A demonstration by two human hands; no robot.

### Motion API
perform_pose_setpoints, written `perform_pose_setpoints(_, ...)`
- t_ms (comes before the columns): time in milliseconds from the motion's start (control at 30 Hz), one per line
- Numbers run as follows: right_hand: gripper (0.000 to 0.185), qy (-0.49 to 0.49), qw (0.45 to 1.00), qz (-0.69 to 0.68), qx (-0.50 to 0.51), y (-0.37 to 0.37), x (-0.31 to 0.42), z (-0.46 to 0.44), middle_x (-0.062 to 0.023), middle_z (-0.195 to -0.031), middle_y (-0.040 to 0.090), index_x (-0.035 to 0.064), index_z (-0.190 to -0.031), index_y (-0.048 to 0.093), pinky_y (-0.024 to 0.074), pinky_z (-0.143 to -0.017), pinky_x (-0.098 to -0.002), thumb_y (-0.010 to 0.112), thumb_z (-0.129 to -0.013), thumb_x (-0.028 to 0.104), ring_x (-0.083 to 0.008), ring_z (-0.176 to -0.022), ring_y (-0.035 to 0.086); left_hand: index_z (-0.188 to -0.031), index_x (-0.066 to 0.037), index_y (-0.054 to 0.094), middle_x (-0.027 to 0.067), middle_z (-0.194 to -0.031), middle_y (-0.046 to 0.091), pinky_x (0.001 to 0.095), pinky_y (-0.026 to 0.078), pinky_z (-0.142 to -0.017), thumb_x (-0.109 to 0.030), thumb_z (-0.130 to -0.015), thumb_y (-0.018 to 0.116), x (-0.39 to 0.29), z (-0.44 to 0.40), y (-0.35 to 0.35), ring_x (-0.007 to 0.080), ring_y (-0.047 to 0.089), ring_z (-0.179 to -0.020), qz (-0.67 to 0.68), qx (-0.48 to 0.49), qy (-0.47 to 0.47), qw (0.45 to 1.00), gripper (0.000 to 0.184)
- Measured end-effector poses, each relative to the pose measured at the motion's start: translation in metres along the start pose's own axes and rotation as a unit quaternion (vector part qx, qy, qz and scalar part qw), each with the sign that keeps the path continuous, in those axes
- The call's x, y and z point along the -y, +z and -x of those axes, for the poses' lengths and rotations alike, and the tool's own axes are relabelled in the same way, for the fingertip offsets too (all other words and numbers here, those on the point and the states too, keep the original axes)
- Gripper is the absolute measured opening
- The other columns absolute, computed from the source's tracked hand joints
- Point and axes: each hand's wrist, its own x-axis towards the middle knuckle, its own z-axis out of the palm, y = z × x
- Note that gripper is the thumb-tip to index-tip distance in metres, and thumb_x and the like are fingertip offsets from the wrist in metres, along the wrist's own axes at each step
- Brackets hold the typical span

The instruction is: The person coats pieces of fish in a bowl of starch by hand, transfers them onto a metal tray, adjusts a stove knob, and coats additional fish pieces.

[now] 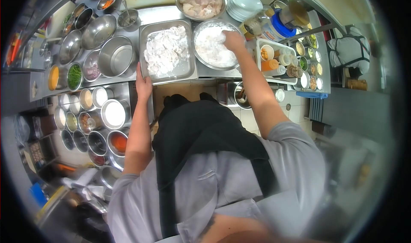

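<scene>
My left hand (pixel 144 88) is at the near left corner of a rectangular metal tray (pixel 193 71), with its fingers along the side and the thumb at the rim. Pieces coated in white flour (pixel 166 50) are heaped in that tray. My right hand (pixel 233 40) reaches into a round metal bowl of flour (pixel 209 50). Its fingers are curled at the flour's surface, and what they hold is hidden. Behind this bowl stands another metal bowl of raw, pale meat pieces (pixel 201 3).
Stacked plates (pixel 244 4) and a blue-lidded tub (pixel 278 26) stand at the back right. A white bin of squeeze bottles (pixel 276 62) is right of the flour. An empty steel pot (pixel 116 56) sits left of the tray, with several ingredient containers (pixel 75 76) farther left.
</scene>
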Motion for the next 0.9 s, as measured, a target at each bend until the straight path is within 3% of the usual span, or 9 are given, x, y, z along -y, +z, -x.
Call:
perform_pose_setpoints(67, 0.044, -0.113, 0.992, 0.04, 0.027, 0.019, -0.007, -0.001, -0.0135, -0.116, 0.068, 0.0206, -0.124, 0.066, 0.052, -0.093, -0.044, 0.069, -0.08, 0.018, -0.0318, -0.109, 0.064, -0.154, -0.01, 0.026, 0.0269, -0.142, 0.048, 0.0424, 0.041, -0.105, -0.003, -0.085, 0.043, 0.002, -0.001, 0.001, 0.0424, 0.05, -0.127, 0.002, 0.001, 0.001, 1.0, 0.071)
perform_pose_setpoints(300, 0.039, -0.102, 0.995, -0.002, 0.001, 0.028, -0.017, -0.008, -0.0144, -0.109, 0.071, 0.0186, -0.113, 0.073, 0.0529, -0.091, -0.0418, 0.074, -0.075, 0.02, -0.0317, -0.103, 0.066, -0.154, -0.013, 0.026, 0.027, -0.14, 0.05, 0.0425, 0.042, -0.104, -0.004, -0.085, 0.044, -0.001, -0.001, 0.0, 0.0424, 0.052, -0.126, 0.006, 0.002, -0.015, 1.0, 0.072)
perform_pose_setpoints(433, 0.047, -0.02, 0.984, -0.174, -0.036, -0.006, -0.03, -0.01, -0.0173, -0.097, 0.072, 0.0065, -0.112, 0.071, 0.055, -0.08, -0.0375, 0.08, -0.069, 0.022, -0.0282, -0.091, 0.07, -0.154, -0.013, 0.026, 0.027, -0.139, 0.05, 0.0424, 0.041, -0.104, -0.004, -0.084, 0.044, 0.002, -0.001, 0.0, 0.042, 0.052, -0.126, -0.002, -0.001, -0.005, 1.0, 0.073)
perform_pose_setpoints(500, 0.054, 0.068, 0.947, -0.315, -0.007, -0.026, -0.027, -0.002, -0.0153, -0.091, 0.071, -0.0044, -0.119, 0.064, 0.0537, -0.067, -0.0307, 0.08, -0.073, 0.017, -0.019, -0.078, 0.068, -0.154, -0.013, 0.026, 0.027, -0.14, 0.05, 0.0423, 0.041, -0.105, -0.005, -0.084, 0.045, 0.003, 0.0, 0.0, 0.0419, 0.051, -0.126, 0.001, -0.005, -0.004, 1.0, 0.073)
perform_pose_setpoints(533, 0.054, 0.065, 0.948, -0.313, -0.005, -0.026, -0.029, -0.005, -0.0153, -0.091, 0.071, -0.0044, -0.119, 0.064, 0.0537, -0.067, -0.0307, 0.08, -0.073, 0.017, -0.019, -0.078, 0.068, -0.154, -0.013, 0.026, 0.0271, -0.14, 0.049, 0.0422, 0.04, -0.105, -0.005, -0.084, 0.045, 0.004, -0.001, 0.0, 0.0418, 0.051, -0.127, 0.002, -0.006, -0.001, 1.0, 0.073)
perform_pose_setpoints(600, 0.058, 0.089, 0.871, -0.483, 0.031, -0.019, -0.041, -0.019, -0.0146, -0.096, 0.07, -0.0073, -0.126, 0.057, 0.0526, -0.065, -0.0289, 0.079, -0.076, 0.012, -0.016, -0.078, 0.065, -0.154, -0.015, 0.027, 0.0252, -0.138, 0.052, 0.0415, 0.042, -0.103, -0.006, -0.084, 0.045, 0.009, -0.002, 0.003, 0.0406, 0.054, -0.123, 0.001, -0.014, 0.003, 1.0, 0.073)
perform_pose_setpoints(667, 0.055, 0.078, 0.841, -0.532, 0.064, -0.022, -0.03, -0.025, -0.0151, -0.103, 0.069, -0.0081, -0.128, 0.055, 0.0535, -0.068, -0.0289, 0.075, -0.078, 0.005, -0.0169, -0.083, 0.066, -0.154, -0.017, 0.028, 0.0234, -0.136, 0.055, 0.0409, 0.044, -0.1, -0.008, -0.084, 0.045, 0.008, -0.003, 0.0, 0.0393, 0.058, -0.119, -0.002, -0.025, 0.006, 1.0, 0.072)
perform_pose_setpoints(800, 0.044, 0.062, 0.796, -0.598, 0.069, -0.053, 0.04, -0.006, -0.0144, -0.109, 0.068, -0.0071, -0.126, 0.057, 0.0551, -0.076, -0.0279, 0.068, -0.083, -0.004, -0.0186, -0.093, 0.067, -0.154, -0.013, 0.026, 0.0228, -0.148, 0.043, 0.0424, 0.039, -0.108, -0.004, -0.085, 0.046, 0.009, -0.002, 0.0, 0.0411, 0.047, -0.131, -0.006, -0.015, 0.009, 1.0, 0.073)
perform_pose_setpoints(900, 0.039, -0.052, 0.762, -0.635, 0.117, -0.035, 0.091, -0.009, -0.0116, -0.109, 0.068, -0.0048, -0.122, 0.059, 0.0553, -0.075, -0.0296, 0.065, -0.084, -0.005, -0.018, -0.093, 0.067, -0.153, -0.012, 0.027, 0.0237, -0.147, 0.043, 0.0427, 0.038, -0.108, -0.005, -0.086, 0.047, 0.009, -0.004, 0.001, 0.042, 0.046, -0.132, 0.006, -0.014, 0.012, 1.0, 0.071)
